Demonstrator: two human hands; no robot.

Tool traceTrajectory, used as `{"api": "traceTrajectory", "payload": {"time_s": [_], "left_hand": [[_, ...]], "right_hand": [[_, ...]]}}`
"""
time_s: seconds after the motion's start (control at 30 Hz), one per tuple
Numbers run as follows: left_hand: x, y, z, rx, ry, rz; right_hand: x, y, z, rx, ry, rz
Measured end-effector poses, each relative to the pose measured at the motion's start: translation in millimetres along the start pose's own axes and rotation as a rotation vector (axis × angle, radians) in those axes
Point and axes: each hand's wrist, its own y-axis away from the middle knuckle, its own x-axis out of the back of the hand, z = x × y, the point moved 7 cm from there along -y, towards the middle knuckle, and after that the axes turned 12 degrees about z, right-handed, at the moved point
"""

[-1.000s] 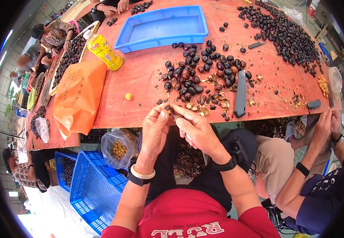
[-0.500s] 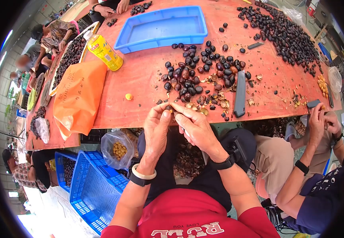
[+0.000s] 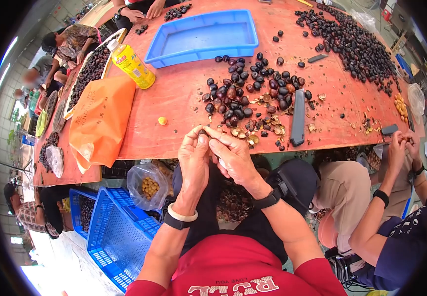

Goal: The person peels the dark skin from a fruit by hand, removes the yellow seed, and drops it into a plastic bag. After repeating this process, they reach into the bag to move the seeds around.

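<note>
Above the table's near edge, my left hand pinches a small dark nut between thumb and fingertips. My right hand is closed right beside it, its fingertips meeting the left ones at the nut. Whatever its curled fingers hold is hidden. Just beyond my hands lies a loose pile of glossy dark nuts, with broken shells at its near side. A single peeled yellow kernel sits on the table to the left.
A blue tray, a yellow bottle, an orange bag and a grey bar rest on the red table. Beside my knees are a bag of kernels and blue crates. A co-worker's hands are at right.
My hands have shifted slightly left and turned, still together. The yellow patch seen between my fingertips no longer shows; the dark nut does. The co-worker's hands at right have moved closer together.
</note>
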Motion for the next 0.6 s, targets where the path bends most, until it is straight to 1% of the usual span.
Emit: {"api": "traceTrajectory", "payload": {"time_s": [0.13,0.2,0.23,0.3,0.43,0.5,0.53,0.6], "left_hand": [[2.7,-4.3,-2.8,-0.013,0.009,0.018],[3.6,-4.3,-4.3,-0.012,0.023,0.012],[2.6,-4.0,-4.4,-0.013,0.022,0.012],[-0.3,-3.5,-3.8,-0.01,0.038,0.006],[0.5,-5.7,-6.2,0.023,0.077,-0.005],[0.1,-4.7,-6.8,0.074,0.092,0.062],[1.7,-6.2,-5.8,0.07,0.089,0.06],[1.9,-9.5,-5.4,0.122,0.156,-0.006]], "right_hand": [[-0.4,-5.0,11.8,-0.068,-0.088,-0.01],[-1.2,-5.2,15.1,-0.127,-0.208,0.001],[-1.2,-4.7,13.7,-0.127,-0.208,0.0],[-0.1,-3.3,13.5,-0.196,-0.247,0.013],[4.6,-5.3,13.4,-0.234,-0.32,0.033],[4.4,-8.2,12.3,-0.287,-0.468,-0.035],[5.4,-8.5,12.1,-0.284,-0.472,-0.038],[1.7,-6.6,14.7,-0.35,-0.471,-0.079]]}}
